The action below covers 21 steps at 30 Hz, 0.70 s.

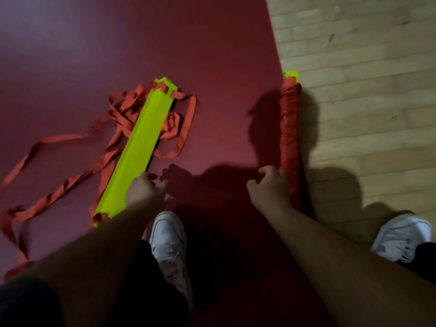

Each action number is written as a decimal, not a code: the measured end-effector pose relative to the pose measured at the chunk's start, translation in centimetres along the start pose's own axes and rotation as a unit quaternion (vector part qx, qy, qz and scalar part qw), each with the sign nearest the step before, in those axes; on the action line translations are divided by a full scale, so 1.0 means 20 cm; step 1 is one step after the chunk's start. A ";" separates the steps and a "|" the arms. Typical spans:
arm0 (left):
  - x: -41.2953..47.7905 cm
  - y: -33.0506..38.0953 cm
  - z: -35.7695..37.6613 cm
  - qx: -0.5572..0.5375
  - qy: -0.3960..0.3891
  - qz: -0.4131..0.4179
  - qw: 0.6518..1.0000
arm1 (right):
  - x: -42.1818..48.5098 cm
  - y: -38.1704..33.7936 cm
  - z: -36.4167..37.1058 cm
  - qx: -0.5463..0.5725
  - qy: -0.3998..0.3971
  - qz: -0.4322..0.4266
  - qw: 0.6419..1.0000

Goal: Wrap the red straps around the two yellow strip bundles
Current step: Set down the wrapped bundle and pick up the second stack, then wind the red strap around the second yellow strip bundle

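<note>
Lying slantwise on the maroon mat [212, 55] at nine o'clock, one yellow strip bundle [138, 149] is bare. Its loose red strap [173, 125] is heaped around its far end and trails toward eight o'clock. The second bundle [290, 128], at three o'clock along the mat's edge, is wound in red strap, with only a yellow tip showing. The left hand [144, 191] reaches the bare bundle's near half, its fingers too blurred to tell their grip. The right hand [271, 185] sits against the wrapped bundle's near end, fingers loosely curled; whether they hold it cannot be told. White shoes [168, 244] stand at six and four o'clock, with wood floor [365, 67] at two.
</note>
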State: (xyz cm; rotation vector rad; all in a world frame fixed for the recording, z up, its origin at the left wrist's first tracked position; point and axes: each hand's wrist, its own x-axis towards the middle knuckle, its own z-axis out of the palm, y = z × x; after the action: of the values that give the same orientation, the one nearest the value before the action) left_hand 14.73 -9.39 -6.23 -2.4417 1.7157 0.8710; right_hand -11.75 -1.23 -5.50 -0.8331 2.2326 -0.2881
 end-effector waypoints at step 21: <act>0.44 -0.42 -0.04 0.267 -0.026 -0.090 0.959 | -0.12 -0.19 0.21 -0.019 -0.075 -0.035 0.996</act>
State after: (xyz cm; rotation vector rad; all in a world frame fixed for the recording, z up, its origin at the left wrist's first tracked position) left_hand 24.48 -13.95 -11.92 -2.1376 1.4407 0.3793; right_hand -5.72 -2.40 -5.42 -0.9249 2.0769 -0.2093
